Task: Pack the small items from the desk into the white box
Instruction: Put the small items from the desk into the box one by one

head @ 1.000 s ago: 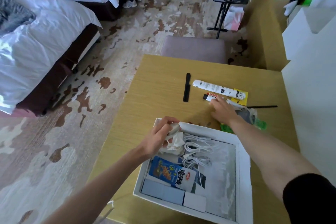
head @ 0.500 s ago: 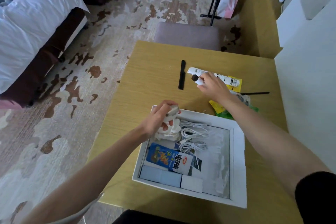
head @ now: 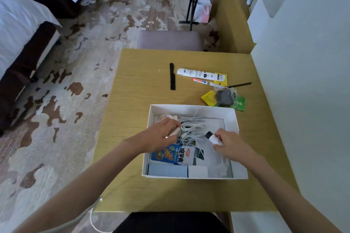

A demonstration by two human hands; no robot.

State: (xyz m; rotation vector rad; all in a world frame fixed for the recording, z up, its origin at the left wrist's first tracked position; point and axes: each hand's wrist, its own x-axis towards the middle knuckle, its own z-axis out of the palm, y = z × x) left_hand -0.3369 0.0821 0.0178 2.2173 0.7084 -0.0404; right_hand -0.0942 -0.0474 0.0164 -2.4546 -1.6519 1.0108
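Lowering the small black-capped bottle (head: 213, 138), pinched in the right hand (head: 228, 143), into the white box (head: 193, 108) beside the coiled cables (head: 191, 130) works best while the left hand (head: 162, 134) grips the beige item (head: 175, 133).

Patterned brown-and-cream carpet (head: 79, 73), white-sheeted beds (head: 20, 24) at left, upholstered stool (head: 170, 40), white wall (head: 312, 81) at right

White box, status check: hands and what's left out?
Left hand on a pale item in white box. Right hand holds small bottle over it. Comb, tubes, packets on desk.
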